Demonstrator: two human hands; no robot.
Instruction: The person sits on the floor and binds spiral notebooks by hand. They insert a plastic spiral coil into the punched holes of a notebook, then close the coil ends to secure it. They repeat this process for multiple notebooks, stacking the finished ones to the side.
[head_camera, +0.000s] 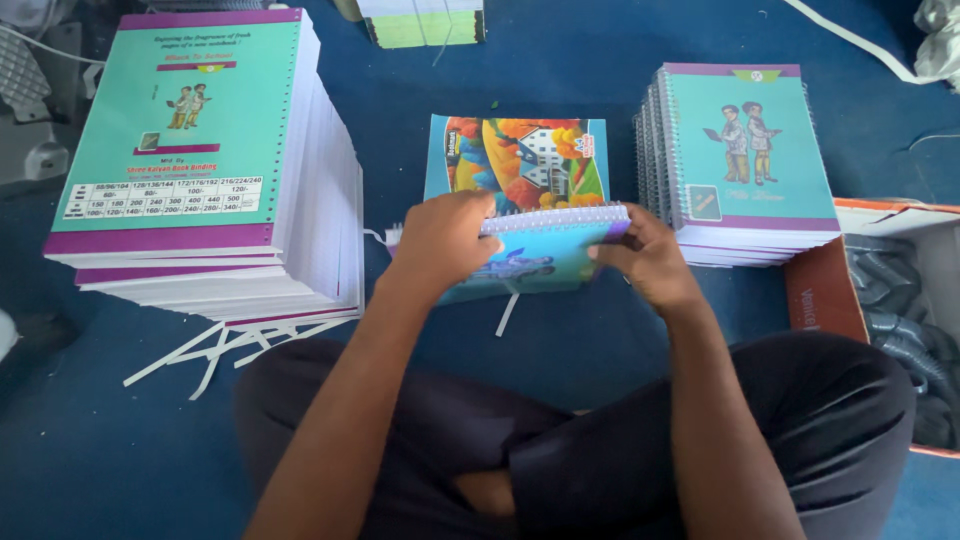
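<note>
At far left I noted one tall stack of unbound teal-and-purple covered page blocks (200, 170), with loose white paper strips (215, 345) on the blue floor covering (90, 440) in front of it. My left hand (440, 240) gripped the left end of one spiral-bound notebook with a blue illustrated cover (535, 255), fingers curled together over its top edge; the notebook was held above the floor, just in front of my crossed legs. My right hand (650, 260) clamped the right end, fingers pressed against the cover near the coil. I judged that even pressure at both ends, near the coil, would keep the pages square. Behind lay one colourful house-picture cover sheet (520, 160). Farther right stood one stack of finished teal spiral notebooks (745, 165), count per stack unclear, and one open cardboard box (830, 290).
</note>
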